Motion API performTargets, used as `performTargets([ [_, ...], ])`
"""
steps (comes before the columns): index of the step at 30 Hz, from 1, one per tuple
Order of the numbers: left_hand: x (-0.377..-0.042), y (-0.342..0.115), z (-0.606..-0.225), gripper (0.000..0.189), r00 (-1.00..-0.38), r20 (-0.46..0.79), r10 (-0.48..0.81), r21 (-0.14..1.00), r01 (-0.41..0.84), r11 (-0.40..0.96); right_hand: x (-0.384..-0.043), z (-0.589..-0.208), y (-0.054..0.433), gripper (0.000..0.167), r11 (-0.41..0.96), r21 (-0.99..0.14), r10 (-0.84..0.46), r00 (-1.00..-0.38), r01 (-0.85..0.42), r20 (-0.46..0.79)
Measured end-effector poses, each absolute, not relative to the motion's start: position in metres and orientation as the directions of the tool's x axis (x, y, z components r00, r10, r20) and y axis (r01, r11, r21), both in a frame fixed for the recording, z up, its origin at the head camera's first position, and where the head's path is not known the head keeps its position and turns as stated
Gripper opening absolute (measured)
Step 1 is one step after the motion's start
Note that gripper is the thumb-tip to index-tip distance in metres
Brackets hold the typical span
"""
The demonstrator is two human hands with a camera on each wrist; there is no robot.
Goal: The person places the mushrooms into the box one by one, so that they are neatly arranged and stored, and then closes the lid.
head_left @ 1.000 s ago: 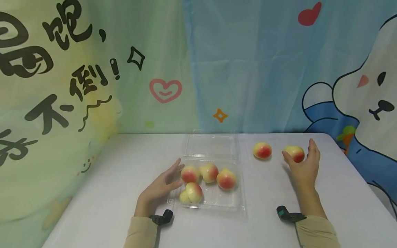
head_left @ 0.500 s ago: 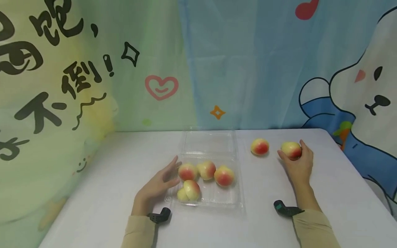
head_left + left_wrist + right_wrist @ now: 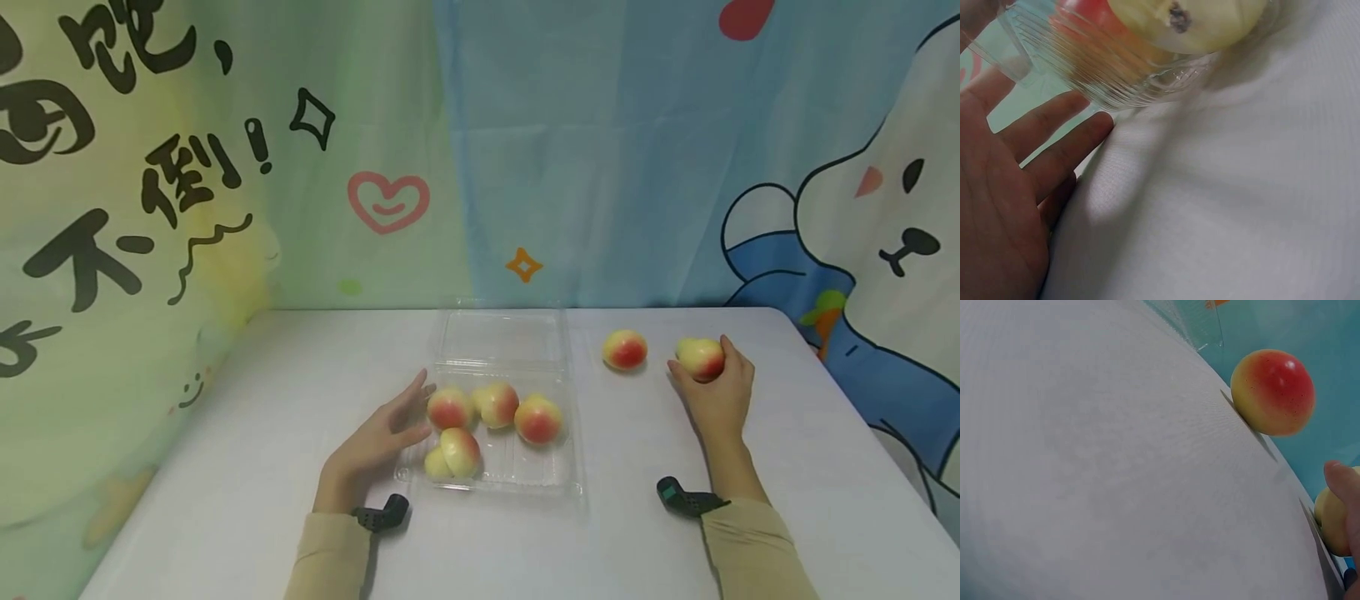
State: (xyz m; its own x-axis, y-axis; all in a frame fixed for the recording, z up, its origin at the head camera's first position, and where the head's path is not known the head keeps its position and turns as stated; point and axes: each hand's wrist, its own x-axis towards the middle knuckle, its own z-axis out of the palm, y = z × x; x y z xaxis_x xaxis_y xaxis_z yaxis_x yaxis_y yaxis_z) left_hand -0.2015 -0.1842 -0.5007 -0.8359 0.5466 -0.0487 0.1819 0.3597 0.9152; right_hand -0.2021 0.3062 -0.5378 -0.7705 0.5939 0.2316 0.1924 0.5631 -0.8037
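Observation:
At the table's far right, my right hand (image 3: 720,396) holds a yellow-and-red peach (image 3: 699,358) between thumb and fingers; the peach seems to rest on the tabletop. Another such peach (image 3: 625,350) lies just left of it. In the middle stands a clear plastic box (image 3: 525,475) with its lid (image 3: 501,337) folded back. Several peaches are inside, among them one at the right (image 3: 538,419). My left hand (image 3: 382,442) is at the box's left side, fingers extended. The left wrist view shows straight fingers (image 3: 1072,147) against or very near the ribbed wall.
The white table (image 3: 622,533) ends at a printed curtain (image 3: 570,167) at the back. Each wrist wears a small dark camera, such as the left one (image 3: 382,512). The right wrist view shows the loose peach (image 3: 1272,392) left of the held one.
My right hand has closed from around the right-hand peach to a grip on it. The left hand keeps its place at the box. The head view has shifted slightly.

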Motion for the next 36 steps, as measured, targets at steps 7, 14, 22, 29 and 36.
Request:
performTargets([
  [7, -0.201, -0.186, -0.502, 0.084, -0.842, -0.052, 0.536, 0.916, 0.173, 0.361, -0.205, -0.539, 0.306, 0.084, 0.577, -0.793, 0.600, -0.759, 0.194, 0.251],
  [14, -0.201, -0.188, -0.503, 0.086, -0.847, -0.065, 0.528, 0.915, 0.160, 0.369, -0.206, -0.538, 0.305, 0.082, 0.549, -0.815, 0.610, -0.754, 0.184, 0.241],
  [22, -0.200, -0.189, -0.504, 0.082, -0.844, -0.058, 0.533, 0.922, 0.159, 0.353, -0.202, -0.535, 0.305, 0.077, 0.469, -0.865, 0.637, -0.747, 0.179, 0.190],
  [29, -0.200, -0.187, -0.502, 0.082, -0.838, -0.065, 0.542, 0.925, 0.154, 0.349, -0.197, -0.534, 0.306, 0.076, 0.504, -0.845, 0.612, -0.764, 0.179, 0.203],
  [36, -0.202, -0.186, -0.500, 0.082, -0.836, -0.052, 0.547, 0.924, 0.168, 0.345, -0.194, -0.529, 0.306, 0.077, 0.493, -0.852, 0.565, -0.810, 0.176, 0.159],
])
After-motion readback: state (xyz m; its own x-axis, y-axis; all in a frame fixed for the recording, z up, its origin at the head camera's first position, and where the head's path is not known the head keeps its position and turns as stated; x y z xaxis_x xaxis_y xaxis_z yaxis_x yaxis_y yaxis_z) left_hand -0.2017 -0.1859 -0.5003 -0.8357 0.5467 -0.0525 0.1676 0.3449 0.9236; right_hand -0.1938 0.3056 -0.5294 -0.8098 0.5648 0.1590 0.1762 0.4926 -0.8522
